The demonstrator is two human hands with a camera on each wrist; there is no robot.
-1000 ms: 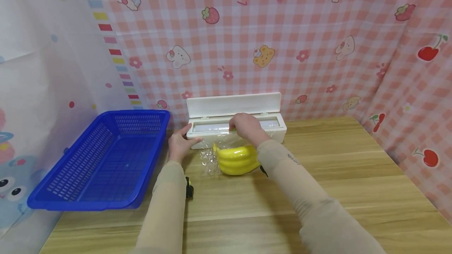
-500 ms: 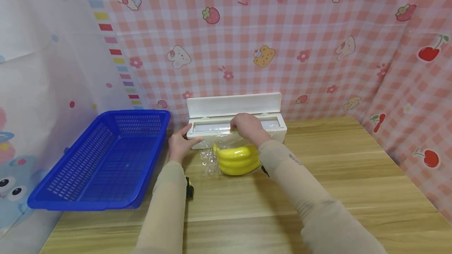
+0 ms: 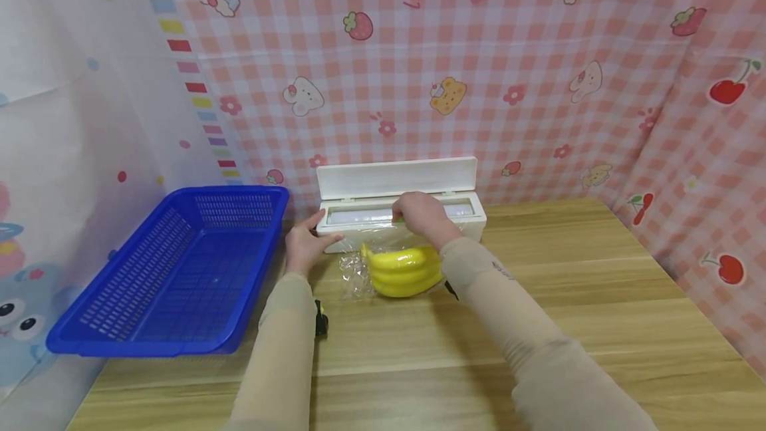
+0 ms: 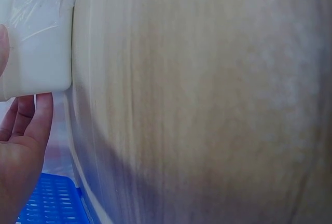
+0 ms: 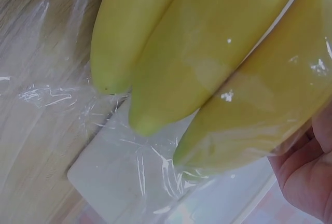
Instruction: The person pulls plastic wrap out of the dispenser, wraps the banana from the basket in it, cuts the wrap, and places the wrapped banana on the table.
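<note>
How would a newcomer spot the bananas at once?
On the wooden table, find the white box with its lid raised. Just in front lie the bananas under clear film, bright yellow against the white box and blue basket.

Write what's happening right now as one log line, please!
left hand: holds left end of white box; right hand: at box's opening, grip unclear; lid: raised; bananas: before box, under clear film; blue basket: at left

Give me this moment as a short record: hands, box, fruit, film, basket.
Left hand: holds the left end of the white box
Right hand: at the box's front edge, grip hidden
Lid: raised
Bananas: on the table, in front of the box
Clear film: over the bananas, crumpled to their left
Basket: blue, left of the box
</note>
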